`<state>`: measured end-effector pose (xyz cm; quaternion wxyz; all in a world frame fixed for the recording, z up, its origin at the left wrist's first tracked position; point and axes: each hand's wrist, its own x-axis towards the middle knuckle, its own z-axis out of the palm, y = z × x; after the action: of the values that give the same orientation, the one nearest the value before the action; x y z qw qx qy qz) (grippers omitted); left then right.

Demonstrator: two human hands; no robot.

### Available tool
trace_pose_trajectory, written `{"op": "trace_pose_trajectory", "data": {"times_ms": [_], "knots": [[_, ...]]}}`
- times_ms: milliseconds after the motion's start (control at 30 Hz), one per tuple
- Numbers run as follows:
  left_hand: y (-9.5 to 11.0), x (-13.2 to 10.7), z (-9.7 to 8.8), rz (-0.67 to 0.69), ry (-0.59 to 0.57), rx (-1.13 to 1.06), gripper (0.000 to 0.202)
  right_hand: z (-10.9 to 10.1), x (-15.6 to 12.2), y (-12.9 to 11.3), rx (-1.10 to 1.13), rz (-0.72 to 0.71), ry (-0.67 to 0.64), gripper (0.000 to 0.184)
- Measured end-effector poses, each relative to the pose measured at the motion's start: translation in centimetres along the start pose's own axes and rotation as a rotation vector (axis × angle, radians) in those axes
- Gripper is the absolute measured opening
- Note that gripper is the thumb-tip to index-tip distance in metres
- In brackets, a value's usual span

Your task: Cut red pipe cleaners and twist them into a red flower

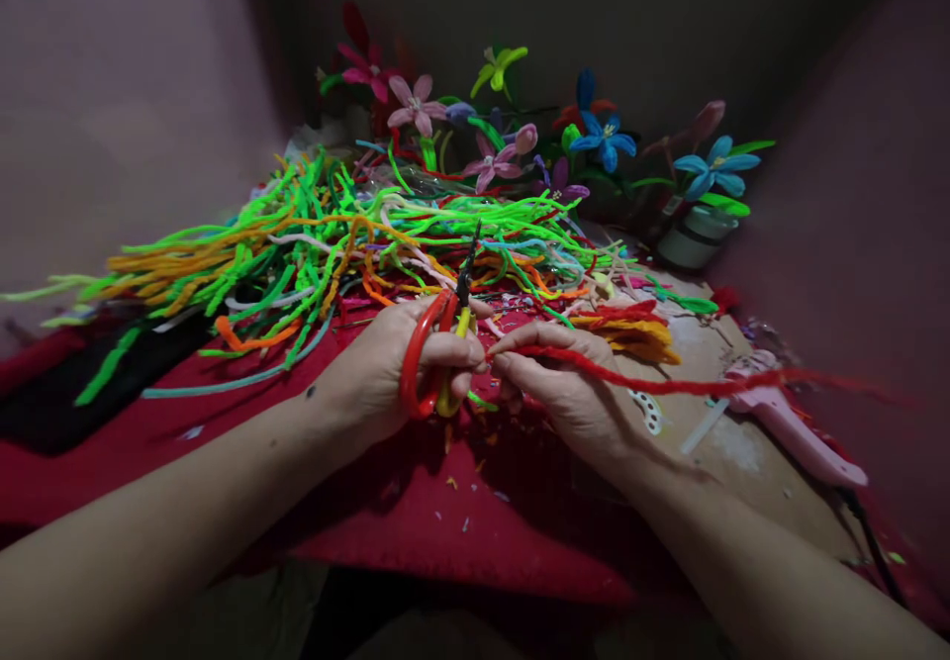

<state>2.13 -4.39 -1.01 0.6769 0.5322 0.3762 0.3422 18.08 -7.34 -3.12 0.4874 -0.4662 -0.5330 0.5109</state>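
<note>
My left hand (416,353) is closed around scissors (425,353) with red and yellow handles. Their narrow dark tips point up and away from me. My right hand (564,383) pinches a red pipe cleaner (645,383) near its end, and the rest trails to the right over the hand. Fingertips of both hands nearly meet at that end; I cannot tell whether the left fingers grip it too. Just beyond the hands lies a big heap of pipe cleaners (297,235), mostly green, with orange, white and red ones among them.
Pipe cleaner flowers (420,104) stand along the back. A pink glue gun (802,423) rests on a cardboard sheet (742,482) at the right, near a grey container (698,239). Orange and red pieces (638,333) lie beside the right hand. Small scraps dot the red cloth (460,531).
</note>
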Motion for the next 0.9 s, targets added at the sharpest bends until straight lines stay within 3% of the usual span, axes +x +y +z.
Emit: {"op": "trace_pose_trajectory", "data": {"times_ms": [133, 200, 300, 433, 567, 800, 900], "knots": [[-0.9, 0.4, -0.3, 0.02, -0.022, -0.192, 0.017, 0.1, -0.2, 0.3, -0.207, -0.239, 0.091, 0.004], [-1.1, 0.6, -0.4, 0.021, -0.038, -0.282, 0.025, 0.2, -0.4, 0.4, -0.243, -0.287, 0.108, 0.004], [-0.7, 0.4, -0.2, 0.037, -0.032, -0.281, 0.029, 0.4, -0.4, 0.2, -0.124, -0.136, 0.101, 0.008], [0.4, -0.4, 0.5, 0.148, 0.11, -0.008, 0.038, 0.3, -0.3, 0.1, 0.141, 0.074, 0.064, 0.013], [0.5, -0.7, 0.8, 0.288, 0.158, 0.156, 0.052, 0.0, -0.1, 0.3, 0.269, 0.146, 0.002, 0.016], [-0.2, -0.5, 0.6, 0.412, 0.159, 0.443, 0.038, -0.6, 0.3, 0.8, 0.374, 0.298, -0.143, 0.019], [0.0, -0.5, 0.4, 0.399, 0.136, 0.439, 0.038, -0.6, 0.4, 0.7, 0.388, 0.316, -0.18, 0.021]]}}
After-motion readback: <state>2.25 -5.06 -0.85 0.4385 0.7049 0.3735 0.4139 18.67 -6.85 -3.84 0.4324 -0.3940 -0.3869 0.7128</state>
